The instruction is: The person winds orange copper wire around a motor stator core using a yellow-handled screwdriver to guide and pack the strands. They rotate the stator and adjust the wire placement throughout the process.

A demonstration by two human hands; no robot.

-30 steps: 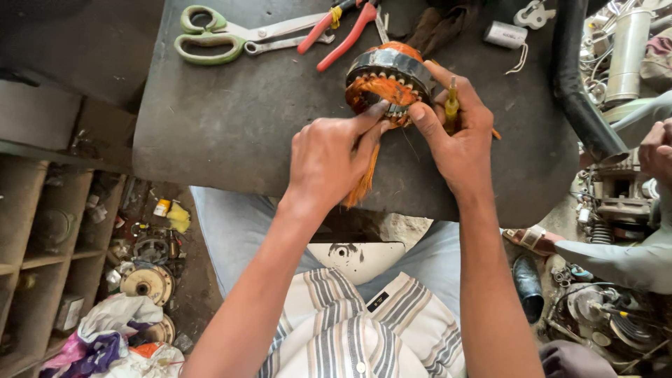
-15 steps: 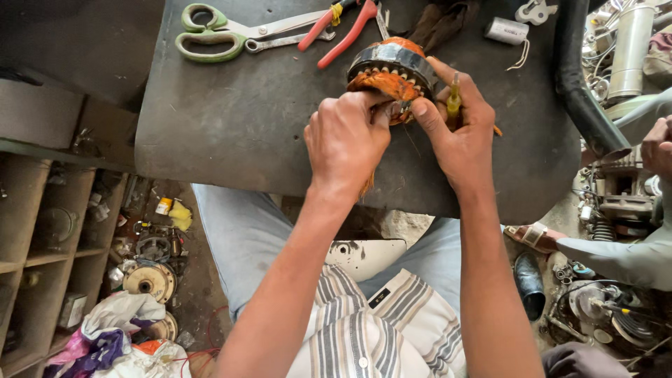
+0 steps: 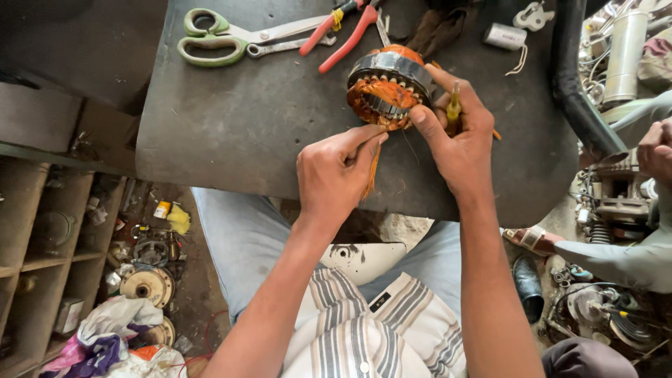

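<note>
- The left hand (image 3: 336, 171) sits nearest the body at the near edge of the dark worktable (image 3: 231, 119), fingers pinched shut on a bundle of copper wire (image 3: 371, 171) that hangs down from the motor stator (image 3: 387, 82).
- The right hand (image 3: 458, 136) is just right of the stator, curled closed around a small yellow-handled tool (image 3: 453, 106), its forefinger touching the stator's near rim.
- The stator lies tilted on the table, a steel ring with orange-brown windings, between and just beyond both hands.
- Nothing lies between the hands and the stator; only the hanging wire crosses the table edge.
- Beyond the stator, red-handled pliers (image 3: 343, 28) lie near its far left side; green-handled scissors (image 3: 231, 36) lie further left.
- A small grey cylinder with a white lead (image 3: 505, 36) rests beyond the stator to the right, and a black hose (image 3: 575, 84) runs down the table's right edge.
- Left of the table, wooden shelf compartments (image 3: 42, 238) hold dim, unclear parts.
- Another person's hand (image 3: 654, 150) shows at the right, well apart.
</note>
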